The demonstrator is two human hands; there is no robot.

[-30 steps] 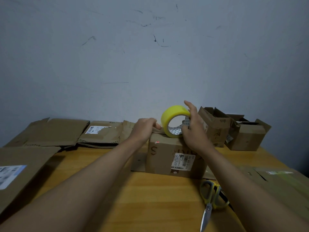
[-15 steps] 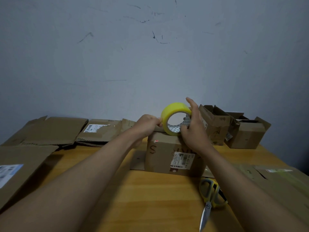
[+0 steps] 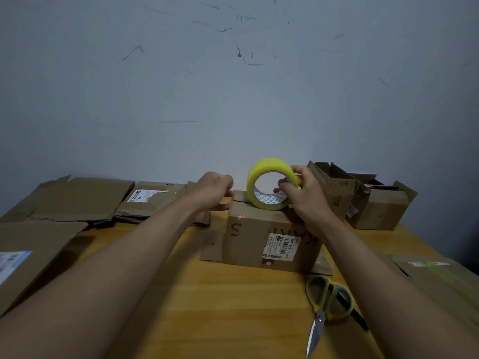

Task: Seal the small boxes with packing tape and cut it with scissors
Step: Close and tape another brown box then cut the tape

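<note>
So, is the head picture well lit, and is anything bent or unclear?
Head view: dim, bluish light; soft shadows on the table; the wide lens stretches the forearms; the label on the box is too blurred to read fully.

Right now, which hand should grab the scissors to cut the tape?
Probably the right hand: the scissors lie beside its forearm, though it must release the tape roll first. The left hand is farther off.
</note>
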